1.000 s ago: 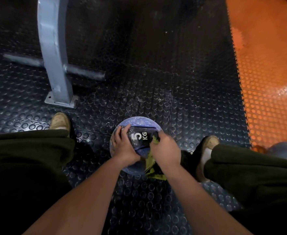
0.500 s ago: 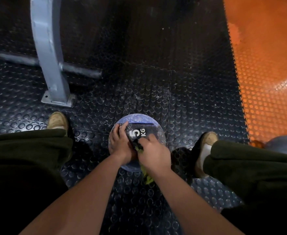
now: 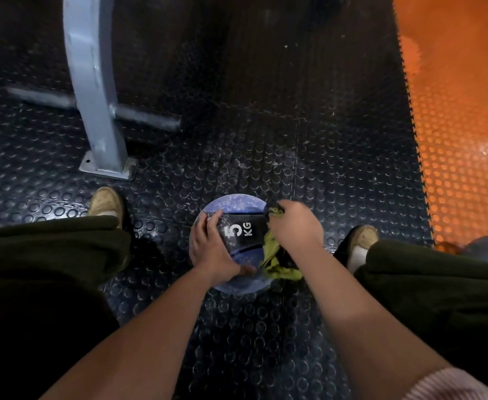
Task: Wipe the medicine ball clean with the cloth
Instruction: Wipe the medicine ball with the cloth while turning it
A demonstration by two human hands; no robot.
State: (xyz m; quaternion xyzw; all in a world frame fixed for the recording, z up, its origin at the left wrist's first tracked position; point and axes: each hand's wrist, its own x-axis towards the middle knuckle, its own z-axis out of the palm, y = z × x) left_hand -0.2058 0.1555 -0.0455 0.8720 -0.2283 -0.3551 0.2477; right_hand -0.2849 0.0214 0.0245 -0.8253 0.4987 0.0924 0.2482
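One studded black rubber floor mat (image 3: 266,125) carries everything. The round blue-speckled medicine ball (image 3: 237,204), banded black and marked 5 KG, sits on it between the person's feet, likely so the floor takes its weight. The left hand (image 3: 211,249) lies spread over the ball's left side to steady it. The right hand (image 3: 294,226) grips the crumpled yellow-green cloth (image 3: 277,269) against the ball's right side.

The medicine ball (image 3: 234,204) sits on the floor (image 3: 266,125) between two shoes (image 3: 105,201). The left hand (image 3: 211,251) rests on its left side. The right hand (image 3: 296,226) is on its right side, with the cloth (image 3: 277,262) hanging beneath. A metal post (image 3: 95,96) stands behind, to the left.
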